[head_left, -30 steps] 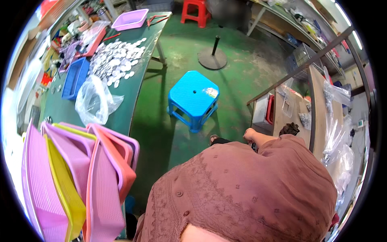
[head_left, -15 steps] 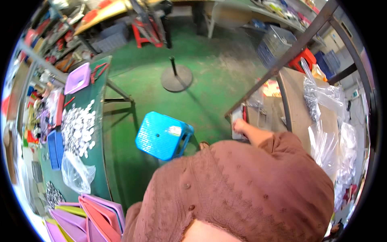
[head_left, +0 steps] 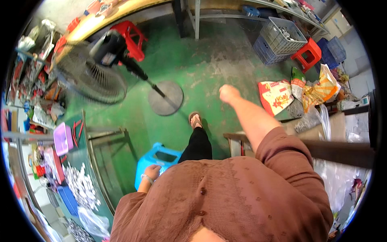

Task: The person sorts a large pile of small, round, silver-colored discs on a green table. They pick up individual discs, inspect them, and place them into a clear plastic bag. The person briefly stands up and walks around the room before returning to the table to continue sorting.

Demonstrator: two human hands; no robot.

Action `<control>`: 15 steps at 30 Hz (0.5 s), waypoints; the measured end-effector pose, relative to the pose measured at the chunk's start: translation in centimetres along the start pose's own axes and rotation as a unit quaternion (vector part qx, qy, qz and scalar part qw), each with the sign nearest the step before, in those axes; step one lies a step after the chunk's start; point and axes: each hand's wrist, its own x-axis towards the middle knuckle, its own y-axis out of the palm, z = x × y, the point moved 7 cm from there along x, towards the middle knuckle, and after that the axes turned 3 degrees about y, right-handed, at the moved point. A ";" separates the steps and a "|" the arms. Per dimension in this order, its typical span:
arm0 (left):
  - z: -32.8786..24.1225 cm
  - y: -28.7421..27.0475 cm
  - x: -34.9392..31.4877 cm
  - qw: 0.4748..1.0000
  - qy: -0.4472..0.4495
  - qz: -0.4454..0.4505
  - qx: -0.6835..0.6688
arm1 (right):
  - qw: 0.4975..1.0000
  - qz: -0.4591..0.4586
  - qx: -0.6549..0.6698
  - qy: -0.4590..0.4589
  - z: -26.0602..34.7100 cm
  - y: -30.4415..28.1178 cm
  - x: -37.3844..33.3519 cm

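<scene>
My right hand point(head_left: 229, 94) is stretched forward over the green floor with its fingers curled into a loose fist. Nothing shows in it. My left hand point(head_left: 152, 172) hangs low beside my body, a band round its wrist, its fingers curled in and nothing seen in them. It overlaps the blue plastic stool point(head_left: 155, 152) in the picture; whether it touches the stool cannot be told. One sandalled foot point(head_left: 195, 119) stands forward, between the stool and the round fan base point(head_left: 166, 98).
A standing fan point(head_left: 92, 72) rises ahead left. On the left workbench point(head_left: 93, 151) lie a purple basket point(head_left: 63, 139) and many small pale pieces point(head_left: 82, 186). Stacked crates point(head_left: 278, 40), a red stool point(head_left: 308, 54) and printed bags point(head_left: 276, 97) stand ahead right. A dark metal beam point(head_left: 338, 153) crosses the right side.
My right hand has left the shelf on the right and swung forward over the floor. My left hand has come into view. My body has moved forward, and the fan head now shows fully.
</scene>
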 end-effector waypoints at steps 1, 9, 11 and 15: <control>-6.0 -0.8 1.6 0.997 0.033 0.023 0.068 | 0.998 -0.055 0.033 0.015 -0.7 -3.2 4.0; -16.5 -6.3 19.0 0.998 0.026 -0.019 0.050 | 0.984 0.064 -0.163 -0.011 -21.3 1.6 17.1; -16.0 -8.3 20.2 0.996 -0.006 -0.049 0.079 | 0.952 0.221 0.074 0.197 -25.2 1.8 16.4; -14.6 -9.2 20.7 0.988 -0.101 -0.074 0.091 | 0.877 0.292 0.230 0.304 -25.4 -0.1 21.2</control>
